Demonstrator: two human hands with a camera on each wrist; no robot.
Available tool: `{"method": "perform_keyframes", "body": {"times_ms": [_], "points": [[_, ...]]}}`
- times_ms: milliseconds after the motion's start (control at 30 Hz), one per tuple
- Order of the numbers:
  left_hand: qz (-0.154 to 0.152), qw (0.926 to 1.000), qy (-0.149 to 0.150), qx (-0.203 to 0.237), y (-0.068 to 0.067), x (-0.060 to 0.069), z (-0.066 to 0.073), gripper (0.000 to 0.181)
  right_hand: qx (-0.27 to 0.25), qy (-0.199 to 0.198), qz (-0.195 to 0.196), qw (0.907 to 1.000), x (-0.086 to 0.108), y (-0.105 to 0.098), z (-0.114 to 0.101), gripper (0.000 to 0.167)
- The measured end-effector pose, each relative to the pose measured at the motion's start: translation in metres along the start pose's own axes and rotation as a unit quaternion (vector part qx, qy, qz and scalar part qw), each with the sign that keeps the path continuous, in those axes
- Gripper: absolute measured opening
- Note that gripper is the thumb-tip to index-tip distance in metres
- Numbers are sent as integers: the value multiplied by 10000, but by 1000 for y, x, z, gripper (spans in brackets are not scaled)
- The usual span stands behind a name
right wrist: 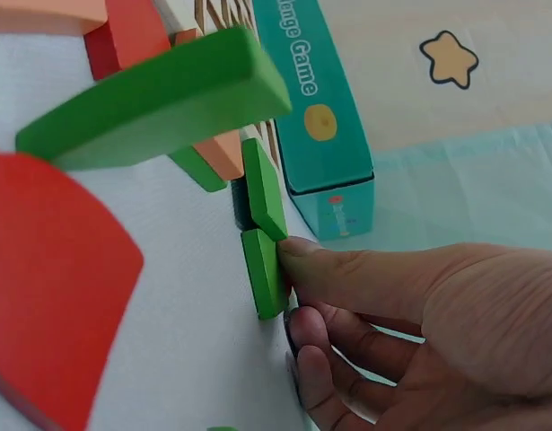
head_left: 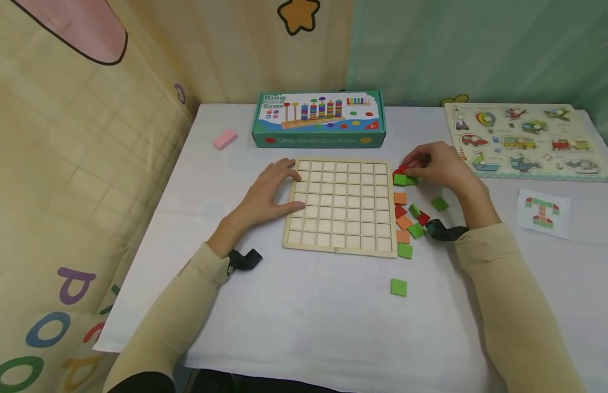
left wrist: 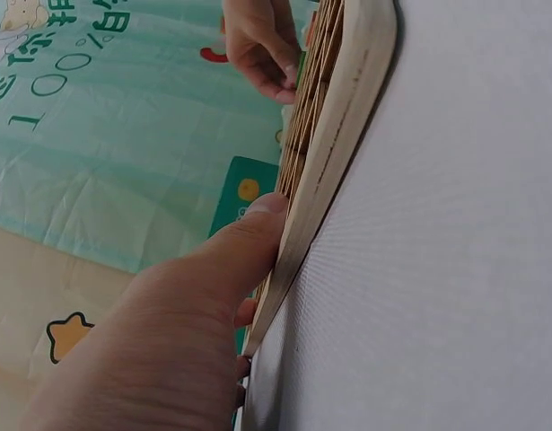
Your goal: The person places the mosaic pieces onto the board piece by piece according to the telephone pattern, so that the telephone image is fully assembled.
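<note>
A square wooden grid board (head_left: 339,253) lies flat on the table. My left hand (head_left: 266,197) rests along its left edge, thumb and fingers spread apart on the frame (left wrist: 334,135). Past the board's upper right corner, my right hand (head_left: 439,164) has its fingers bent low over a cluster of red and green tiles. Up close, the thumb of that hand (right wrist: 374,314) presses against a small green tile (right wrist: 265,274), with curled fingertips behind it. Red pieces (head_left: 401,170) show by the fingertips in the head view; their contact is partly hidden.
Orange tiles (head_left: 400,198), red pieces and green tiles (head_left: 416,231) lie along the board's right side. One green square (head_left: 399,287) sits nearer. A game box (head_left: 319,140), pink block (head_left: 225,140), picture board (head_left: 530,173) and pattern card (head_left: 559,218) lie around.
</note>
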State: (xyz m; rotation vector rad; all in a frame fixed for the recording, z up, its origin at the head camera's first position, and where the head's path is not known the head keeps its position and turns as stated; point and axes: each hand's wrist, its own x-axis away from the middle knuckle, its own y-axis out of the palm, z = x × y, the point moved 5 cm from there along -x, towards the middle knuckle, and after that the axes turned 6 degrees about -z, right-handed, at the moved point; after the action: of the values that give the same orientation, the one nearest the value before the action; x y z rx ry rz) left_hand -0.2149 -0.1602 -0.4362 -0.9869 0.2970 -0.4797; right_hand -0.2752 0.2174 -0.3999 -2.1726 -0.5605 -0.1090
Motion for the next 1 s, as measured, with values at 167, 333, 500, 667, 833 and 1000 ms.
{"method": "perform_keyframes", "body": {"times_ms": [167,333,500,667,833,1000], "points": [[31,10000,42,5,0,-1,2,59,10,119,-25,9999,1,-2,1,26],[63,10000,17,-3,0,0,2,59,48,145,-16,9999,-1,-1,-6,27],[122,9999,64,83,1,-2,2,58,-87,386,-92,9992,-2,-1,-2,32],[30,9999,67,102,4,-4,0,59,-65,312,132,9994,6,-8,-3,32],[22,10000,40,54,3,-3,0,58,-220,-192,184,9994,9,7,-42,25],[8,10000,15,-29,1,0,0,58,-138,-518,214,9983,4,29,-65,17]]}}
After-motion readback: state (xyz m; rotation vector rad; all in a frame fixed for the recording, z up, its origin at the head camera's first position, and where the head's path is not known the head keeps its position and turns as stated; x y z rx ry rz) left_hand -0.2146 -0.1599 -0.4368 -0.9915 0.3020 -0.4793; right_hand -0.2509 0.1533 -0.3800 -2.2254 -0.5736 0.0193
